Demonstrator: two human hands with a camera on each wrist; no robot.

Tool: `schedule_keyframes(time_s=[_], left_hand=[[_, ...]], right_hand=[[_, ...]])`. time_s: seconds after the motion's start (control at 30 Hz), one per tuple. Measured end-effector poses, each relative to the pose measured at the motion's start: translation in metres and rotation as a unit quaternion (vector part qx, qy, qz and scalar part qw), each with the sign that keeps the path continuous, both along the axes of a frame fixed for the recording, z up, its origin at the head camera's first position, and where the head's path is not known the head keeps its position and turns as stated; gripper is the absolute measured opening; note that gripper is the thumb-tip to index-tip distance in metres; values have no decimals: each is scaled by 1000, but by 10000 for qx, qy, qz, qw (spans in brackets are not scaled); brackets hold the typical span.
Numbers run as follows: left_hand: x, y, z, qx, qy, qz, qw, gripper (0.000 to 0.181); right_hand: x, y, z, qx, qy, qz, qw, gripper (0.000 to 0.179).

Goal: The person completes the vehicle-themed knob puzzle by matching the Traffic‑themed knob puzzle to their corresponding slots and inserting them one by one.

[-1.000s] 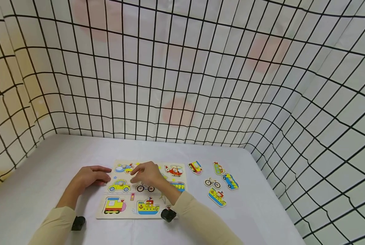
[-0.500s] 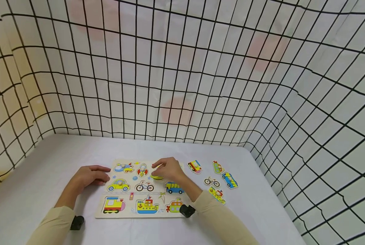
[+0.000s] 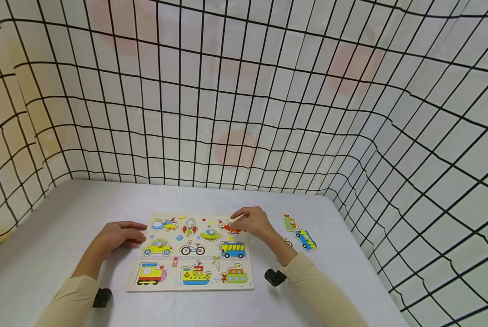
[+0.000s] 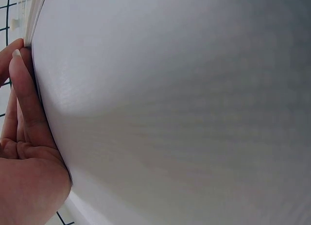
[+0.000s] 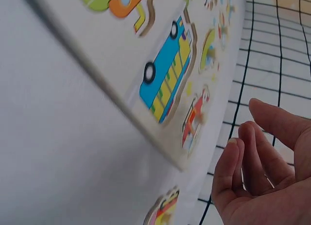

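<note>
A wooden peg puzzle board (image 3: 170,259) lies on the table. Beside its left edge, my left hand (image 3: 119,235) rests with relaxed fingers, its fingertips right at the edge in the left wrist view. My right hand (image 3: 254,221) hovers at the far right corner, fingers loosely bent and thumb apart, with nothing between them in the right wrist view. Nearest to it is the red helicopter piece (image 5: 195,119), sitting in its slot. Knobbed plane (image 3: 164,224), rocket (image 3: 189,227), flying saucer (image 3: 210,233) and car (image 3: 157,247) pieces also sit in the board.
Right of the board lie a submarine piece (image 3: 290,222), a bus piece (image 3: 306,239) and a bicycle piece (image 3: 289,242), partly behind the right forearm. A train piece (image 5: 166,210) lies near the board's corner. Black grid netting (image 3: 211,113) over white cloth surrounds the table.
My right hand has moved right along the board's back row, from near the rocket past the flying saucer to the helicopter. The rocket and flying saucer are uncovered. My left hand has stayed put.
</note>
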State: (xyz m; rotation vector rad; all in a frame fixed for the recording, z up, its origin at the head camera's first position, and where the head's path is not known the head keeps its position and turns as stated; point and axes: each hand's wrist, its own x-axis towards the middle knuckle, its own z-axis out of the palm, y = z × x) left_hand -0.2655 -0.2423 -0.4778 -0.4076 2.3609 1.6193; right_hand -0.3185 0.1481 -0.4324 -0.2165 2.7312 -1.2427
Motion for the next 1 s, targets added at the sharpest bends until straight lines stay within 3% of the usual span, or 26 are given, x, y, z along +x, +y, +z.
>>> schedule_keyframes(time_s=[0.43,0.7,1.0], left_hand=[[-1,0,-2,-20,16,42,10000,53],[-1,0,-1,-41,31,18,10000,53],[-1,0,-3,-29,25,43,10000,53]], right_hand=[[-5,54,7,-207,-153,-463,9986,28],[-5,90,2,138,-368,-732,9965,29],[-3,120,-5,116,-368,-693,9968,27]])
